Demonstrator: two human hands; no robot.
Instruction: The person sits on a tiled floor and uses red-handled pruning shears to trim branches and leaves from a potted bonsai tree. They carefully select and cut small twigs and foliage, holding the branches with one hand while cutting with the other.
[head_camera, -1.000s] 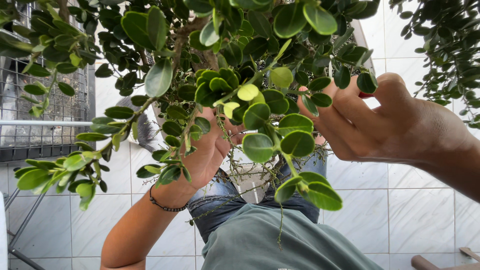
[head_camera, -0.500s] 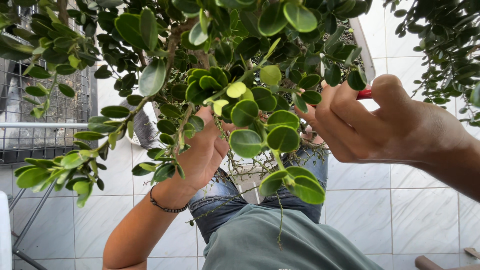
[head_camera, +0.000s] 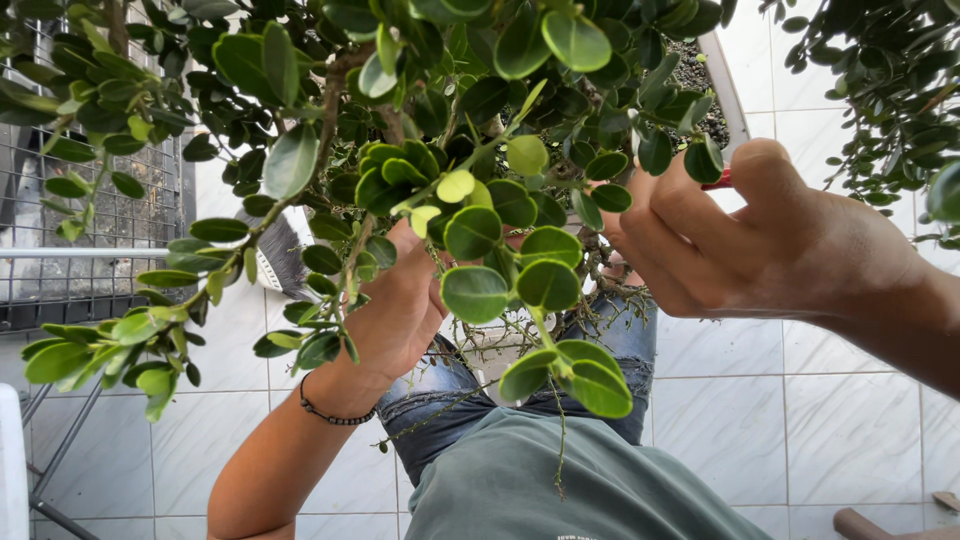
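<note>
Two bare hands work inside a small potted shrub (head_camera: 470, 150) with round, glossy green leaves that fills most of the head view. Nearest the camera, leafy twigs (head_camera: 520, 290) hang across the middle, partly covering both hands. The right hand (head_camera: 770, 240) sits just right of centre, fingers curled tightly inward and thumb up top; a small red piece of something (head_camera: 722, 181) shows beside the thumb, apparently a tool held in the fist, though too little is visible to name it. The left hand (head_camera: 395, 315) reaches in from lower left among the stems, fingers bent and mostly hidden behind leaves, so whether it pinches a twig or merely touches the branches cannot be told. A thin dark bracelet (head_camera: 335, 415) circles its wrist. Below the hands are the person's grey-green shirt (head_camera: 560, 490) and blue jeans (head_camera: 620, 350). Further in, the shrub's brown woody stem (head_camera: 330, 95) rises at upper left of centre, and the white pot rim (head_camera: 728, 90) with dark gravel soil (head_camera: 690, 75) shows at upper right, just above the right hand. Beyond lies a floor of pale tiles (head_camera: 800, 400); a brush with dark bristles (head_camera: 280, 255) lies to the left, near a metal grille (head_camera: 90, 230), and another leafy plant (head_camera: 880, 90) hangs at far right
</note>
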